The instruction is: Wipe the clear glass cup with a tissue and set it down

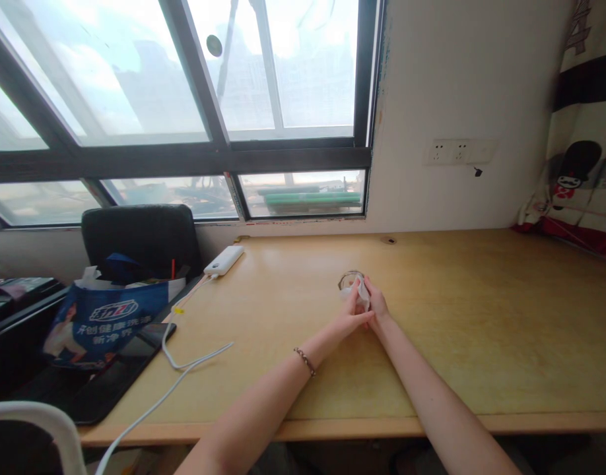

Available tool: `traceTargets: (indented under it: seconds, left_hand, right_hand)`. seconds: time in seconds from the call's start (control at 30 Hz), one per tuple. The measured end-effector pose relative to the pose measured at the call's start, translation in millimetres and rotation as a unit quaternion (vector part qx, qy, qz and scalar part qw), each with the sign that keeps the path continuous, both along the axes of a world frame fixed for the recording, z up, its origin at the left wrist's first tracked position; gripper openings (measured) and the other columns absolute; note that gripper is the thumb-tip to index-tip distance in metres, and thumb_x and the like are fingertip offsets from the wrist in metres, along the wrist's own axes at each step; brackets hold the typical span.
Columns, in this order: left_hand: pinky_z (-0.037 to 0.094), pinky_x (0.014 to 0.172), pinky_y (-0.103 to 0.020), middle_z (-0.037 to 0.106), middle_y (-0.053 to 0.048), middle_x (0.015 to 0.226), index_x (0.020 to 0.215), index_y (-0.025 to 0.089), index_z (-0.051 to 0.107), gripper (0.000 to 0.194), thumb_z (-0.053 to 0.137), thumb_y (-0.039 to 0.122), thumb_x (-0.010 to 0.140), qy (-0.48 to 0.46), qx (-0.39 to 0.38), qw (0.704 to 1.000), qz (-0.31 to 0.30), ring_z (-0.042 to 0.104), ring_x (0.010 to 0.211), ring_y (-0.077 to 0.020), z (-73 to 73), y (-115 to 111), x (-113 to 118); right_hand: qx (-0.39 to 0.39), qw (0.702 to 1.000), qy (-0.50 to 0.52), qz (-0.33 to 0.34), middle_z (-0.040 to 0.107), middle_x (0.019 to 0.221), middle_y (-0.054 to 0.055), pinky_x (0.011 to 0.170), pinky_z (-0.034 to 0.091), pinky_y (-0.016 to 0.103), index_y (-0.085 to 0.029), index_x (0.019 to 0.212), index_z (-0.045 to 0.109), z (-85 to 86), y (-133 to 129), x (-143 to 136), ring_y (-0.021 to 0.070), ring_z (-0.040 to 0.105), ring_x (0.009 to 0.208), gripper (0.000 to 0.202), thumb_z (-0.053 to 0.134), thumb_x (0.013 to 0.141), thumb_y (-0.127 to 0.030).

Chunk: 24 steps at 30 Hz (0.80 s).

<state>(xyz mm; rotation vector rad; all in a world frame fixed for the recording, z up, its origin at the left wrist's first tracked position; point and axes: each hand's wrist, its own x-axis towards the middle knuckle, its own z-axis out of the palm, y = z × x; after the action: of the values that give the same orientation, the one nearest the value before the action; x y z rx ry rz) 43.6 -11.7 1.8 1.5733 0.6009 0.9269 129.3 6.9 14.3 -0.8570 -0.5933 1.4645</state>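
Observation:
Over the middle of the wooden table, my two hands are close together around a small clear glass (343, 282) with a round rim. A white tissue (364, 294) is bunched at the near right side of the rim. My left hand (352, 315) presses its fingers against the tissue, with its thumb stretched toward the other hand. From the right, my right hand (377, 303) is closed around the side of the glass; some of its fingers are hidden. A beaded bracelet (305, 362) circles my left wrist.
A white power bank (224, 261) with a white cable (204, 359) lies on the table (481, 330) at left. Past the left edge are a blue bag (109, 320), a dark chair (139, 237) and a black glossy panel (105, 389). A curtain (580, 165) hangs at right.

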Motion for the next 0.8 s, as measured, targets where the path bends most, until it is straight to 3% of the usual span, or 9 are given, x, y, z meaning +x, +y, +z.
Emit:
traceTargets:
  seconds: [0.13, 0.23, 0.33, 0.47, 0.57, 0.67, 0.8]
  left_hand:
    - [0.048, 0.047, -0.026, 0.04, -0.012, 0.126, 0.134, 0.022, 0.003, 0.076, 0.049, 0.035, 0.076, 0.044, 0.031, 0.999, -0.003, 0.056, 0.062, -0.0118, 3.7, -1.7, -2.4]
    - [0.048, 0.05, -0.025, 0.042, -0.012, 0.125, 0.13, 0.021, 0.027, 0.055, 0.044, 0.035, 0.08, 0.092, 0.1, 0.991, 0.011, 0.056, 0.063, -0.0115, 12.8, -4.5, -7.7]
    - [0.048, 0.062, -0.027, 0.044, -0.011, 0.125, 0.118, 0.019, 0.047, 0.04, 0.041, 0.034, 0.082, 0.17, 0.21, 0.961, 0.062, 0.056, 0.075, -0.0145, 23.5, -6.2, -13.0]
    - [0.045, 0.073, -0.029, 0.054, -0.008, 0.113, 0.114, 0.019, 0.05, 0.035, 0.038, 0.032, 0.084, 0.259, 0.308, 0.911, 0.095, 0.056, 0.083, -0.0161, 34.6, -5.7, -20.1]
    - [0.043, 0.07, -0.027, 0.06, -0.006, 0.1, 0.111, 0.02, 0.05, 0.033, 0.034, 0.032, 0.085, 0.318, 0.34, 0.878, 0.11, 0.056, 0.078, -0.0147, 40.7, -4.4, -25.6]
    - [0.041, 0.067, -0.024, 0.062, -0.003, 0.089, 0.095, 0.021, 0.057, 0.033, 0.028, 0.036, 0.087, 0.364, 0.368, 0.849, 0.106, 0.056, 0.075, -0.0132, 45.0, -3.1, -30.3]
    - [0.04, 0.065, -0.022, 0.062, -0.002, 0.093, 0.091, 0.023, 0.059, 0.036, 0.028, 0.041, 0.086, 0.414, 0.392, 0.812, 0.122, 0.057, 0.079, -0.0139, 45.5, -1.3, -33.9]
  right_hand:
    - [0.004, 0.999, -0.001, -0.053, 0.061, 0.059, 0.001, 0.046, 0.042, 0.023, -0.018, 0.073, 0.058, 6.8, -2.6, 3.1, 0.0124, 0.054, 0.05, 0.028, 0.056, 0.068, -0.046]
    - [-0.016, 0.999, 0.032, -0.011, 0.061, 0.058, 0.002, 0.05, 0.044, 0.026, -0.018, 0.073, 0.058, 11.5, -3.9, 8.7, 0.0152, 0.056, 0.053, 0.033, 0.048, 0.072, -0.05]
    - [-0.03, 0.997, 0.072, 0.028, 0.061, 0.057, 0.003, 0.053, 0.046, 0.028, -0.017, 0.07, 0.058, 14.2, -4.0, 12.3, 0.0174, 0.058, 0.057, 0.038, 0.042, 0.075, -0.052]
    - [-0.033, 0.995, 0.095, 0.003, 0.062, 0.058, 0.004, 0.057, 0.047, 0.028, -0.018, 0.064, 0.056, 13.0, -3.1, 11.5, 0.0178, 0.06, 0.061, 0.035, 0.042, 0.077, -0.047]
    - [-0.042, 0.995, 0.091, -0.015, 0.063, 0.059, 0.002, 0.056, 0.046, 0.027, -0.019, 0.063, 0.055, 9.1, -2.2, 9.8, 0.0158, 0.059, 0.057, 0.031, 0.044, 0.077, -0.044]
    - [-0.037, 0.995, 0.088, -0.018, 0.063, 0.06, 0.002, 0.055, 0.047, 0.026, -0.019, 0.063, 0.054, 4.3, -0.5, 8.7, 0.0145, 0.059, 0.056, 0.029, 0.046, 0.075, -0.043]
    - [-0.033, 0.995, 0.078, -0.047, 0.062, 0.058, -0.001, 0.05, 0.045, 0.022, -0.019, 0.065, 0.055, 0.3, 1.5, 7.9, 0.0114, 0.058, 0.052, 0.022, 0.054, 0.072, -0.04]
